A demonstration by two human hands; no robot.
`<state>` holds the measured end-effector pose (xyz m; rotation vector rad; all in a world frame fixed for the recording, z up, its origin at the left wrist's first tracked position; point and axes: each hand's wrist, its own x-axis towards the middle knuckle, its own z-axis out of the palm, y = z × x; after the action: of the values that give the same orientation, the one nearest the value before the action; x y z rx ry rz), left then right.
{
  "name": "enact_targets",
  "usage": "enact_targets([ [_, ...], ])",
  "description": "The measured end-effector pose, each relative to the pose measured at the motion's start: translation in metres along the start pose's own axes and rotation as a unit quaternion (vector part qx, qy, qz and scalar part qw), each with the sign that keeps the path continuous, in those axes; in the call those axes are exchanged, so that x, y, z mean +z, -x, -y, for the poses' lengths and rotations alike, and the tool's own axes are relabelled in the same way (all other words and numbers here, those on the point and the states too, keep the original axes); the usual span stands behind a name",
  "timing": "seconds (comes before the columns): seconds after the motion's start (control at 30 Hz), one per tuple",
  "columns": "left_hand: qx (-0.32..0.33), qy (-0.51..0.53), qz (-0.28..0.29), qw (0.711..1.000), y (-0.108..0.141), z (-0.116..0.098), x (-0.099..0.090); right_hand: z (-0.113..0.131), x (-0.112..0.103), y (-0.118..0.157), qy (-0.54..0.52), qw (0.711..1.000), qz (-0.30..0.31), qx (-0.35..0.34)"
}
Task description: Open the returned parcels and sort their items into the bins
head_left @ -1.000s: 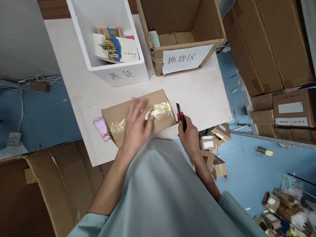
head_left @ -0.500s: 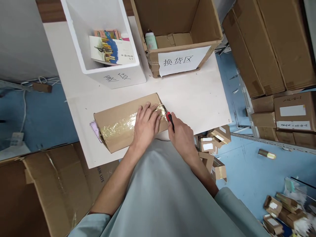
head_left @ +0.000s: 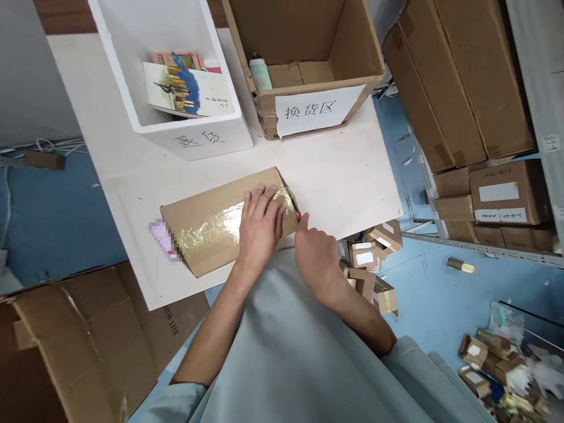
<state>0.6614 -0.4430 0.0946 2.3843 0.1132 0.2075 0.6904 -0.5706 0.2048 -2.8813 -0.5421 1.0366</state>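
Since the frame half a second ago, the right hand (head_left: 318,252) has rolled over so its knuckles face up, covering most of the cutter (head_left: 298,217), whose blade no longer shows; the left hand (head_left: 259,229) has kept its place on the parcel (head_left: 211,217).

Nearest, the right hand is closed round the cutter, only a red bit of it visible beyond the index finger, up against the parcel's right end. The left hand lies open, palm down, fingers together across the taped top near that same end. Most of the parcel stretches leftward from the left hand; the right hand is just off its near right corner. The parcel sits slantwise along the front edge of the bench (head_left: 352,158), its left end towards the front left corner. A pixelated lilac item (head_left: 162,238) lies beside that end.

Farther back, a white foam bin (head_left: 215,144) holding books (head_left: 189,88) stands towards the bench's back left corner. To its right, nearer the back right corner, is an open carton (head_left: 291,35) with a paper sign (head_left: 315,108) in front and a bottle (head_left: 259,74) inside.

Beyond the right edge, boxes (head_left: 497,194) fill a shelf.
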Motion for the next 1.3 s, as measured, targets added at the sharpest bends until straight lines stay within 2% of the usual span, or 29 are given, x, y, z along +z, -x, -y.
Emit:
enact_targets([
  [0.1, 0.008, 0.004, -0.006, 1.0, 0.001, 0.0, 0.004, -0.006, 0.008, 0.009, 0.037, 0.998, 0.014, 0.049],
  [0.27, 0.017, 0.006, -0.008, 1.0, -0.004, 0.001, 0.001, -0.012, 0.007, 0.007, 0.026, 0.999, -0.004, 0.031],
  [0.37, 0.007, 0.013, -0.018, 1.0, 0.005, 0.002, -0.013, -0.026, 0.005, 0.021, -0.007, 0.999, -0.038, 0.028],
  [0.47, -0.05, 0.006, -0.085, 0.995, 0.031, 0.01, -0.036, -0.056, 0.013, 0.026, -0.067, 0.99, -0.108, 0.06],
  [0.53, -0.097, -0.007, -0.136, 0.986, 0.053, 0.022, -0.05, -0.08, 0.028, 0.007, -0.1, 0.979, -0.155, 0.085],
  [0.6, -0.133, -0.017, -0.151, 0.979, 0.072, 0.038, -0.06, -0.103, 0.05, -0.03, -0.114, 0.971, -0.171, 0.119],
  [0.73, -0.166, -0.029, -0.111, 0.979, 0.095, 0.069, -0.073, -0.13, 0.103, -0.115, -0.113, 0.975, -0.11, 0.157],
  [0.8, -0.176, -0.021, -0.102, 0.979, 0.102, 0.079, -0.079, -0.136, 0.127, -0.143, -0.112, 0.976, -0.087, 0.166],
  [0.87, -0.186, -0.012, -0.109, 0.976, 0.108, 0.088, -0.087, -0.138, 0.147, -0.158, -0.11, 0.976, -0.069, 0.178],
  [0.97, -0.199, -0.006, -0.123, 0.972, 0.118, 0.098, -0.099, -0.14, 0.169, -0.164, -0.115, 0.973, -0.043, 0.194],
  [1.03, -0.202, -0.005, -0.128, 0.971, 0.124, 0.104, -0.105, -0.139, 0.178, -0.164, -0.126, 0.973, -0.058, 0.185],
  [1.1, -0.205, -0.002, -0.133, 0.97, 0.13, 0.11, -0.111, -0.133, 0.185, -0.165, -0.181, 0.967, -0.1, 0.151],
  [1.17, -0.207, 0.001, -0.142, 0.968, 0.135, 0.117, -0.117, -0.121, 0.189, -0.166, -0.292, 0.942, -0.117, 0.12],
  [1.3, -0.207, -0.001, -0.159, 0.965, 0.146, 0.134, -0.126, -0.085, 0.197, -0.165, -0.454, 0.886, -0.048, 0.077],
])
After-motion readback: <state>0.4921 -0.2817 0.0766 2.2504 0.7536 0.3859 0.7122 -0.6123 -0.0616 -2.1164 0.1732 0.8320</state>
